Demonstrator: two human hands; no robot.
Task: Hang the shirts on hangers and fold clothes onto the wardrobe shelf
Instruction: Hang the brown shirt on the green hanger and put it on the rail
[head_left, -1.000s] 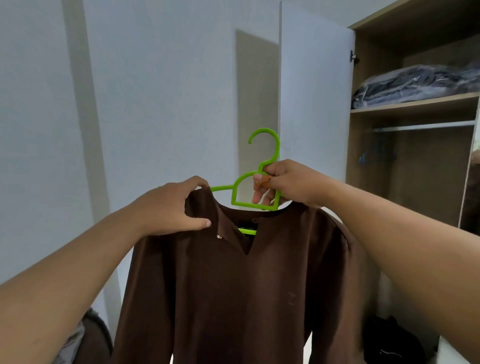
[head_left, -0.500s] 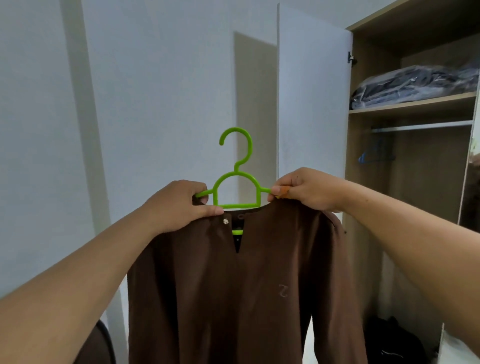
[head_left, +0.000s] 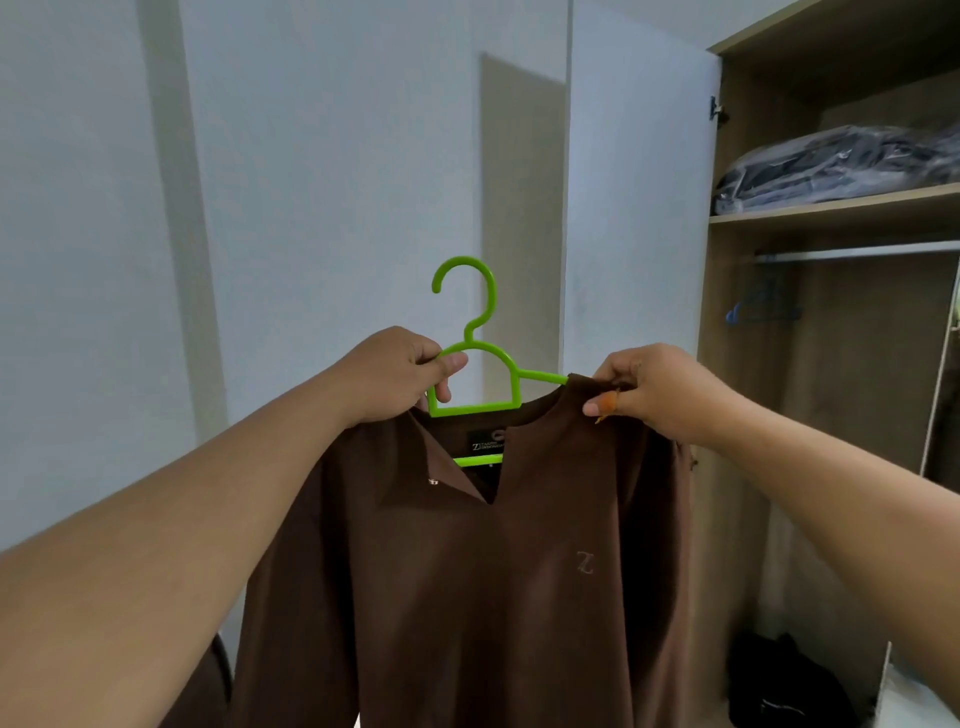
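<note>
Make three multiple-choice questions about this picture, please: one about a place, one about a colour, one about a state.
1. Where is the clothes rail?
A. under the shelf in the wardrobe
B. on the wall
C. on the floor

2. What colour is the hanger in the shirt?
A. blue
B. green
C. white

3. What is the right hand doing?
A. hanging open
B. holding the hook
C. pinching the shirt's shoulder

Answers: 1 A, the rail runs just below the shelf with the wrapped clothes. 2 B, it is bright green. 3 C, its fingers pinch the brown cloth, while the left hand grips the hanger.
</note>
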